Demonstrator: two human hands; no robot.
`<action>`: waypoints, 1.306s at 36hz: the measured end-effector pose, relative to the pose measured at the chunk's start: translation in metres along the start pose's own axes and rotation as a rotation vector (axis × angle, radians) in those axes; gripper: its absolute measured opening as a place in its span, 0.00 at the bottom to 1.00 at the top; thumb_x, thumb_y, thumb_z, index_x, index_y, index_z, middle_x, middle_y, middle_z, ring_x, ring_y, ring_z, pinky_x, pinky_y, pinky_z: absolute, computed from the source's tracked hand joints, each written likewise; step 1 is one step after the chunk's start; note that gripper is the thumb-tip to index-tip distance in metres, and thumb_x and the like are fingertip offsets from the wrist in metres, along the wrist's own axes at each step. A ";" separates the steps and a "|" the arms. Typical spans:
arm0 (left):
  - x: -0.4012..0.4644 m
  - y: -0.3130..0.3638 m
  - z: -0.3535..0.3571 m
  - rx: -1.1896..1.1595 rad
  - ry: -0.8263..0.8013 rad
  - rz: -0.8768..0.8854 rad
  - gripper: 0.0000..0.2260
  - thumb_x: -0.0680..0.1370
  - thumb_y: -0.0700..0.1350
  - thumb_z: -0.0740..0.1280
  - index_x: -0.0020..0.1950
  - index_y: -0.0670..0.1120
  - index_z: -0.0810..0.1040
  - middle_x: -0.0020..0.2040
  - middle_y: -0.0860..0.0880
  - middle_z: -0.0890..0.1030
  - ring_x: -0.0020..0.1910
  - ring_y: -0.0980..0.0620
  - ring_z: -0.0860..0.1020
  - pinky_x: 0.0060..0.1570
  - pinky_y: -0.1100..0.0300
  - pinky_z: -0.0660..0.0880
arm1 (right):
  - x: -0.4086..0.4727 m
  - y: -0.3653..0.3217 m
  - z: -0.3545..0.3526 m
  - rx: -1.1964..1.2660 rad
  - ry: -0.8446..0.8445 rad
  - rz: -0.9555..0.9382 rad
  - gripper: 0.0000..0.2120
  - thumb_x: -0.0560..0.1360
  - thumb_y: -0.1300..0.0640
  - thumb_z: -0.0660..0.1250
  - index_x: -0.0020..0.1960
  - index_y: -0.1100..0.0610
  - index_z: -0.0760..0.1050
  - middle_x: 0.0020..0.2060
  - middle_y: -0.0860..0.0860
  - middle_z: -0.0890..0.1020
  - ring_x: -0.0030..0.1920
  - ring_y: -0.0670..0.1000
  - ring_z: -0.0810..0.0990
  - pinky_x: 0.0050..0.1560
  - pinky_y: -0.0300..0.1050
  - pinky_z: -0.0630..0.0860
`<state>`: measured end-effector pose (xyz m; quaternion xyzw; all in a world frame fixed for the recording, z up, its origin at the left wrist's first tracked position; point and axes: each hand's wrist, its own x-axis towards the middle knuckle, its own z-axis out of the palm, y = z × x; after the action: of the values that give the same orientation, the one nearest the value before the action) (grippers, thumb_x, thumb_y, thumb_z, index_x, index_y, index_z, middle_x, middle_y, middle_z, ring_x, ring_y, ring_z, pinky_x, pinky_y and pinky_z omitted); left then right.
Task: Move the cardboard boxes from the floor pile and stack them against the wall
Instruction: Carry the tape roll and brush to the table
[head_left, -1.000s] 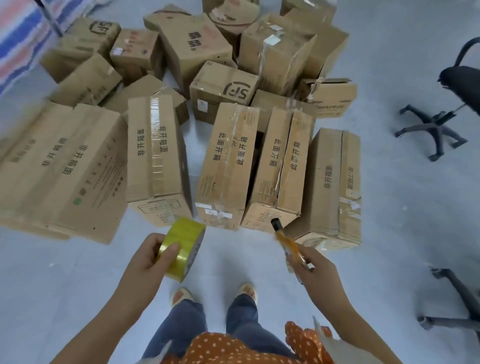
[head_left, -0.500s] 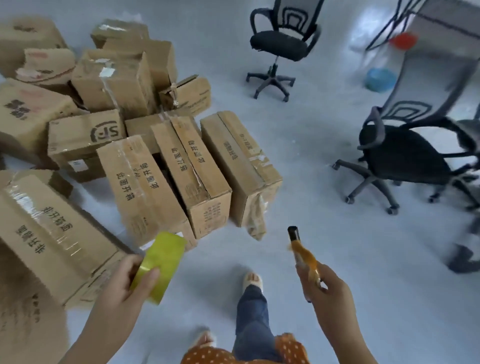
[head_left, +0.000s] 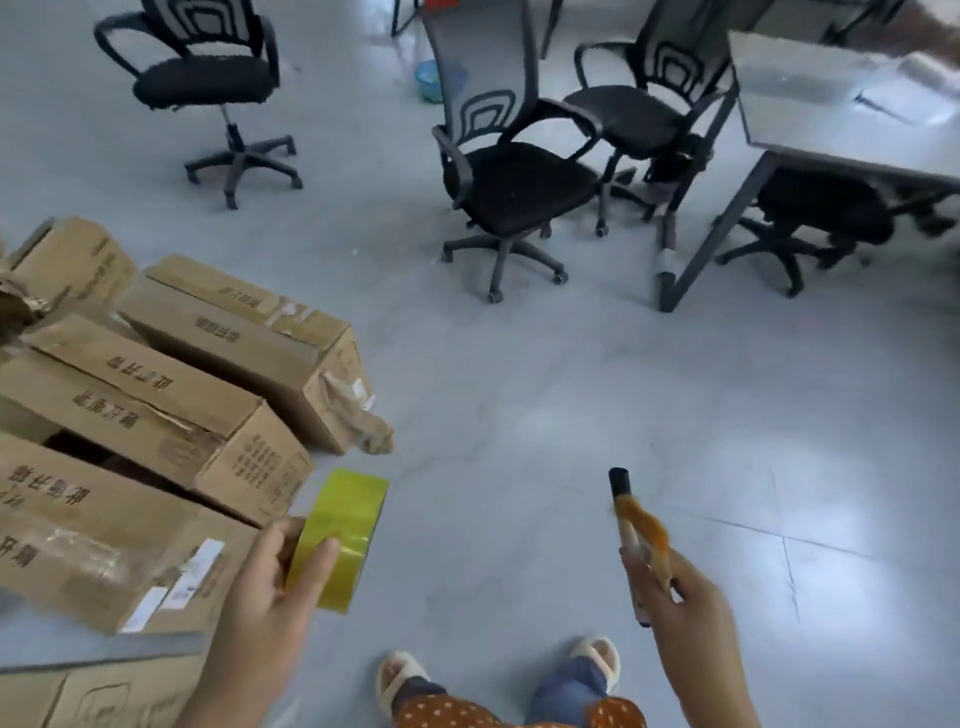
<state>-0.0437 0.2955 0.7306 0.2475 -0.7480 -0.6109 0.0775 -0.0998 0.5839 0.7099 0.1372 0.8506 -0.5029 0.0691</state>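
- Person is wearing an orange garment (head_left: 467, 714) with white polka dots.
- Blue jeans (head_left: 569, 688) are covering both legs.
- Pale open-toed slippers (head_left: 597, 656) are showing.
- Forearms are showing bare, without sleeves.

Black office chairs (head_left: 511, 176) stand on the grey floor (head_left: 571, 395) beside a desk (head_left: 831, 104).

It was an office. A grey desk (head_left: 810, 78) stood at the far right, black mesh swivel chairs (head_left: 511, 176) just left of it on a smooth grey floor (head_left: 571, 389), taped cardboard boxes (head_left: 156, 395) piled well left.
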 end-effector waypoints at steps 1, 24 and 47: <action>0.001 0.005 0.019 0.009 -0.032 0.012 0.03 0.77 0.36 0.64 0.46 0.44 0.75 0.35 0.47 0.80 0.31 0.64 0.76 0.33 0.73 0.70 | -0.001 0.009 -0.015 0.014 0.033 0.008 0.15 0.76 0.53 0.67 0.31 0.43 0.72 0.25 0.43 0.74 0.32 0.47 0.71 0.37 0.39 0.69; -0.067 0.087 0.429 0.126 -0.576 0.141 0.05 0.77 0.36 0.63 0.44 0.44 0.74 0.38 0.43 0.78 0.29 0.64 0.75 0.32 0.75 0.69 | 0.032 0.176 -0.348 0.204 0.545 0.259 0.23 0.76 0.57 0.68 0.38 0.26 0.77 0.27 0.41 0.76 0.32 0.49 0.69 0.40 0.45 0.69; 0.074 0.208 0.799 0.135 -0.789 0.210 0.02 0.76 0.38 0.65 0.44 0.42 0.74 0.33 0.48 0.80 0.29 0.62 0.74 0.32 0.73 0.70 | 0.320 0.220 -0.557 0.289 0.783 0.356 0.11 0.75 0.53 0.68 0.39 0.38 0.77 0.29 0.38 0.77 0.36 0.52 0.72 0.38 0.44 0.69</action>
<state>-0.4994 0.9881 0.7218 -0.0786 -0.7799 -0.5973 -0.1697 -0.3268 1.2241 0.7146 0.4695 0.6967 -0.5070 -0.1925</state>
